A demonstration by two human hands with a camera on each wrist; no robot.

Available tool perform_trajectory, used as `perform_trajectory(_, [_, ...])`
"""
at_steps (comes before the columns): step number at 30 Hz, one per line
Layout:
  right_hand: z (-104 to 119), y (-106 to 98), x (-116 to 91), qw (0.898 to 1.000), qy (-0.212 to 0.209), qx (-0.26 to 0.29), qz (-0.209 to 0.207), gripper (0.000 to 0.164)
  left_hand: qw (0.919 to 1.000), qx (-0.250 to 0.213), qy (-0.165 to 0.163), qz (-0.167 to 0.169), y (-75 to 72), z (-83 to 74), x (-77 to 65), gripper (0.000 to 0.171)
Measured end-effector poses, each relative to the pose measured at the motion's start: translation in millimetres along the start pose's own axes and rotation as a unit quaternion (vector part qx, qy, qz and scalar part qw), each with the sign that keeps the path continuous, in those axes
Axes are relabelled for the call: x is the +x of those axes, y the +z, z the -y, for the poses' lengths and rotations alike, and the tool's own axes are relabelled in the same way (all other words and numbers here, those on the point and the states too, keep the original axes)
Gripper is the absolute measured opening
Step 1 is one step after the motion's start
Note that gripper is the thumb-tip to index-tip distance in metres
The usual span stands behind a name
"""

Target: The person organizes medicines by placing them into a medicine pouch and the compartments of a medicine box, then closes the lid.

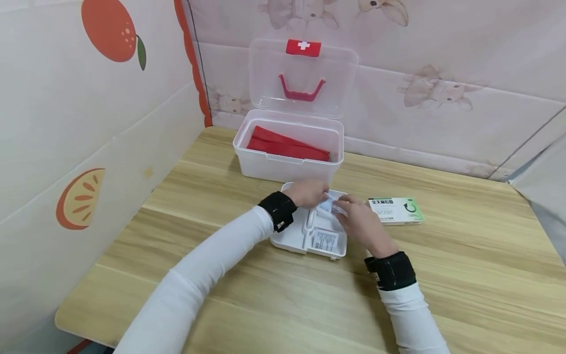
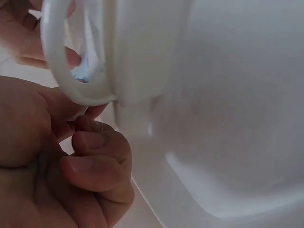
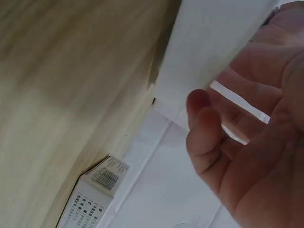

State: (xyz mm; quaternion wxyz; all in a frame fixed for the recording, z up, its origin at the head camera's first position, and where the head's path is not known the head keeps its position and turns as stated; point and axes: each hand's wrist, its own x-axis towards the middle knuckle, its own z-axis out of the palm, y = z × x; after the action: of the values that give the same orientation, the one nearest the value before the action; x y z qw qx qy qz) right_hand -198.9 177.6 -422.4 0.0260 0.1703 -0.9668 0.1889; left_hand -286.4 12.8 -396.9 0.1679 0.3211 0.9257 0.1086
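Observation:
A small blue-and-white packet (image 1: 326, 204) is between my two hands, over the far right compartment of a white divided tray (image 1: 287, 237). My left hand (image 1: 309, 192) pinches it from the left, its other fingers curled beside the tray's raised handle (image 2: 56, 52). From the right, my right hand (image 1: 363, 222) holds the packet's other side with its fingertips, its palm beside the tray's outer wall (image 3: 199, 52). In the left wrist view the packet shows partly through the handle, and the left fingertips' hold is largely hidden. A printed white sachet (image 1: 325, 241) lies in the near right compartment.
Behind the tray stands a clear plastic first-aid box (image 1: 287, 171), lid (image 1: 265, 73) raised, with a red zipped pouch (image 1: 283, 145) inside. A green-and-white medicine box (image 1: 395, 211) lies on the wooden table (image 1: 265, 300) right of the tray. Printed cloth walls border the table's left and back.

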Motion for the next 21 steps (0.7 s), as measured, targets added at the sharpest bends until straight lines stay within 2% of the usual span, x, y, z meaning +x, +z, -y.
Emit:
perform_trajectory(7, [0.8, 1.9, -0.8, 1.000, 0.003, -0.011, 0.004, 0.027, 0.9993, 0.017, -0.035, -0.001, 6.4, 3.7, 2.6, 0.024])
perform_trajectory(12, [-0.2, 4.7, -2.0, 1.000, -0.022, -0.005, 0.012, 0.031, 0.9961, 0.077, -0.033, -0.029, 9.1, 3.5, 8.0, 0.025])
perform_trajectory(15, [-1.9, 7.6, -2.4, 0.999, -0.031, -0.007, 0.014, 0.033, 0.9896, 0.129, -0.018, -0.060, 11.5, 0.5, 7.9, 0.022])
perform_trajectory(19, [-2.5, 9.0, -2.5, 0.999, -0.028, -0.004, 0.030, 0.036, 0.9755, 0.192, 0.010, -0.107, 14.7, -5.6, 1.7, 0.024])
perform_trajectory(21, [-1.8, 8.3, -2.2, 0.999, -0.023, -0.001, 0.042, 0.037, 0.9719, 0.207, 0.019, -0.110, 15.3, -8.3, -3.3, 0.026])
